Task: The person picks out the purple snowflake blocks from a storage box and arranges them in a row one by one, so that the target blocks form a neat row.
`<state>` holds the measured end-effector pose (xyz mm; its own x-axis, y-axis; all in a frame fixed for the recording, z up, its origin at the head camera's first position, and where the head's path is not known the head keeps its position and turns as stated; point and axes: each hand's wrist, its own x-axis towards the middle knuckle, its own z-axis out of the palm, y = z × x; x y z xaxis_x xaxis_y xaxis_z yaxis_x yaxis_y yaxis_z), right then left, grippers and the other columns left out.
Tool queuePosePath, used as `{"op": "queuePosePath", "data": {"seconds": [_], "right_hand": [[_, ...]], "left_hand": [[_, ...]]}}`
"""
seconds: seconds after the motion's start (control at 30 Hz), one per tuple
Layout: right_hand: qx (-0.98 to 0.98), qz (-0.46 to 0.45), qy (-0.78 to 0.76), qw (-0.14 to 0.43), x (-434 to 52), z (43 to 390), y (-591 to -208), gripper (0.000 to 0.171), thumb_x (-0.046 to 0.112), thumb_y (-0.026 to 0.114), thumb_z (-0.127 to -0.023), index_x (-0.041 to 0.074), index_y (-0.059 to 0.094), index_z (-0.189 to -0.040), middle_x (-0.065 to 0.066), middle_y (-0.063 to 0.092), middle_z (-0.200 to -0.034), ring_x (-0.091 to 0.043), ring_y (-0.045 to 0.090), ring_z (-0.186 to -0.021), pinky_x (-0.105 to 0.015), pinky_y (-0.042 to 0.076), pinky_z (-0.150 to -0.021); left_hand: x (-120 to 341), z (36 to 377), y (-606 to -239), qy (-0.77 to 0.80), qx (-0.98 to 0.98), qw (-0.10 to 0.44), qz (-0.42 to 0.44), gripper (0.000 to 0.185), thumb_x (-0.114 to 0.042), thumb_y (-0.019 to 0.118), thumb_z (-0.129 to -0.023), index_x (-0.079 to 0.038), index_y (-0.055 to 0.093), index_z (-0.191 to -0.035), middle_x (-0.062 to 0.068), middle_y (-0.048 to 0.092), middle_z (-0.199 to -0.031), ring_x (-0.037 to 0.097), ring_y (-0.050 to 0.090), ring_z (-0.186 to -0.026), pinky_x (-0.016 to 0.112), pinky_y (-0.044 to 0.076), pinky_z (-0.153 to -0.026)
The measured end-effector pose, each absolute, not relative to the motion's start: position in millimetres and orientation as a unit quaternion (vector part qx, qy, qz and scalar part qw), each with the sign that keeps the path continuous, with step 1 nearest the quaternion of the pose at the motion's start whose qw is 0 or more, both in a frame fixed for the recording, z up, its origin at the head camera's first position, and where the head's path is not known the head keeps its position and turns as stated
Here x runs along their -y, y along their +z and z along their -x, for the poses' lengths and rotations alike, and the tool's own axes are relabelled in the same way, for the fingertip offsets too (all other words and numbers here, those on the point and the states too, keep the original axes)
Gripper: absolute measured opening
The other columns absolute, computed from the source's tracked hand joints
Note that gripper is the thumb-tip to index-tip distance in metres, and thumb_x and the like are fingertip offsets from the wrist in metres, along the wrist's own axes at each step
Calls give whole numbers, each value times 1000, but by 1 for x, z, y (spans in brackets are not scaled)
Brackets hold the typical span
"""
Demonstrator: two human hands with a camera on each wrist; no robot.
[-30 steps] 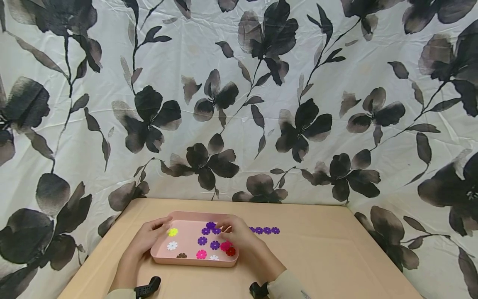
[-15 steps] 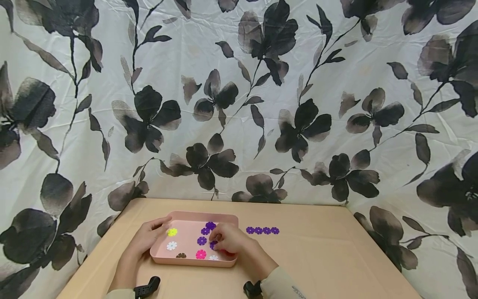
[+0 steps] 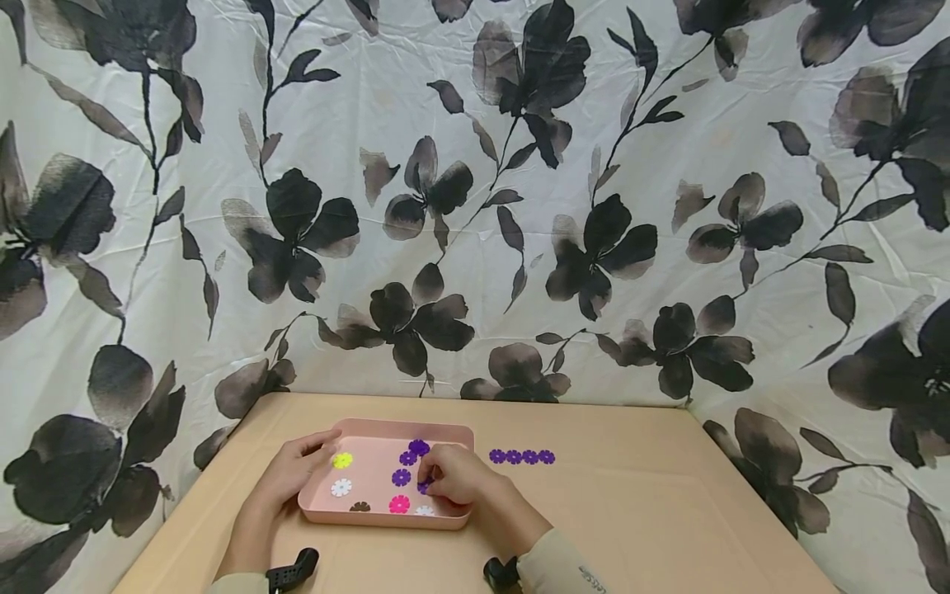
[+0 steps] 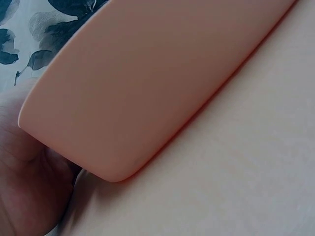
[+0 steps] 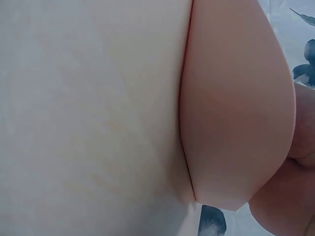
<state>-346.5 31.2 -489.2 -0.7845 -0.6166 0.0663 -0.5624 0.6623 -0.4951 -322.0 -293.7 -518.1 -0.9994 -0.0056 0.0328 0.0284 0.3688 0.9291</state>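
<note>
A shallow pink tray (image 3: 386, 519) lies on the table, with small notched, flower-shaped discs inside. My left hand (image 3: 289, 474) grips its left side, fingers over the rim; the left wrist view has the tray's outer wall (image 4: 133, 88) beside that hand. Over the tray's right half, my right hand (image 3: 462, 476) pinches at a purple flower-shaped disc (image 3: 423, 488), mostly hidden by the fingertips. More purple discs (image 3: 401, 478) lie just left of these fingers. From the right wrist, the tray's wall (image 5: 236, 108) covers most of the hand.
A row of purple discs (image 3: 522, 456) lies on the table (image 3: 631, 495) right of the tray. Inside the tray are a yellow disc (image 3: 342, 460), a white disc (image 3: 341, 487), a brown disc (image 3: 359, 506) and a pink disc (image 3: 399, 504). A flowered cloth (image 3: 519, 272) hangs behind.
My right hand has moved slightly left and down to the lower purple disc, now covering the red and pink discs at the tray's right. My left hand stays at the tray's left side.
</note>
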Motion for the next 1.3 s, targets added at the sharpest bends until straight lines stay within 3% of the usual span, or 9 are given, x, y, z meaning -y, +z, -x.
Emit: {"op": "queuePosePath", "data": {"seconds": [0.37,0.73,1.3], "right_hand": [[-901,346,-258,37,-35,357,-494,17,4,83,-86,19,79,-92,10,62,-88,-3,54,-79,-14,50,-71],[-897,331,-287,56,-39,361,-493,18,1,83,-85,18,81,-90,8,64,-84,-5,55,-75,-17,53,-62],[-860,321,-393,58,-60,372,-490,18,9,83,-88,13,83,-105,7,73,-98,-6,60,-85,-18,58,-79]], "left_hand": [[290,323,-518,-557,830,21,-1,51,-30,58,-108,-8,51,-154,17,43,-163,42,30,-156,61,26,-125],[284,325,-520,-563,826,30,-5,51,-27,59,-107,-7,51,-153,17,44,-162,41,29,-156,60,23,-127],[279,329,-523,-553,833,32,-11,54,-33,59,-107,-8,50,-154,15,44,-162,41,29,-156,62,24,-125]]}}
